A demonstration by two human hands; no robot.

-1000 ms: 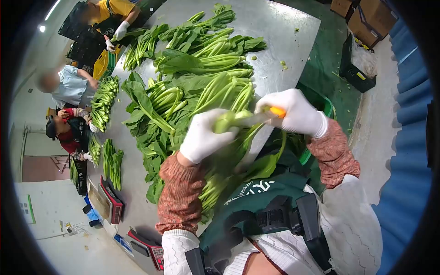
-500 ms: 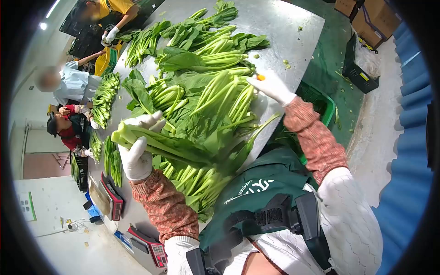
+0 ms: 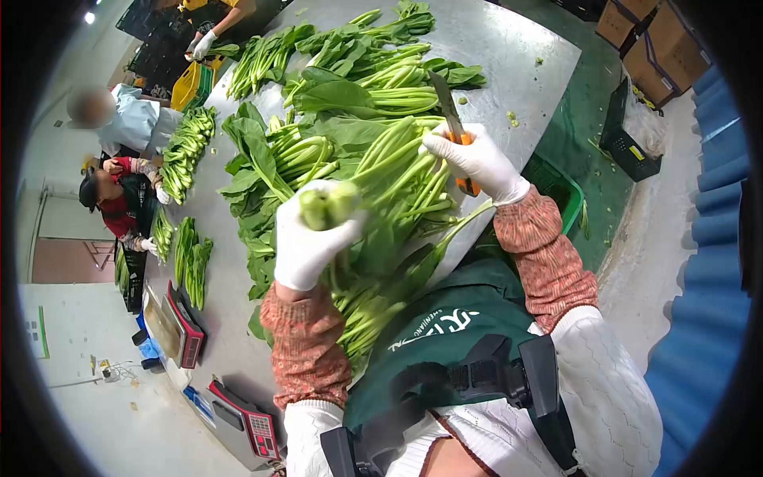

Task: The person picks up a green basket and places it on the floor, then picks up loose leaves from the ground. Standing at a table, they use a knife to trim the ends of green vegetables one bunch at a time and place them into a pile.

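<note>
My left hand (image 3: 306,242), in a white glove, is closed around leafy green stalks (image 3: 314,210); their pale cut ends point up toward me and are partly blurred. Their leaves hang below the hand over the pile. In my gloved right hand (image 3: 485,165) is a knife (image 3: 447,102) with an orange handle, its blade pointing up and away from me. Beneath both hands a heap of leafy greens (image 3: 381,163) covers the near part of the metal table (image 3: 509,40). More bunches (image 3: 270,63) lie toward the far end.
Two red-edged scales, one farther (image 3: 184,327) and one nearer (image 3: 248,421), stand at left. A green crate (image 3: 574,199) is below the table's right edge, with a black crate (image 3: 628,135) and cardboard boxes (image 3: 666,52) beyond. Several co-workers stand along the far left side.
My left hand has moved right and turned, so the stalk ends now face me. The right hand has raised the knife from the greens, and its blade now shows.
</note>
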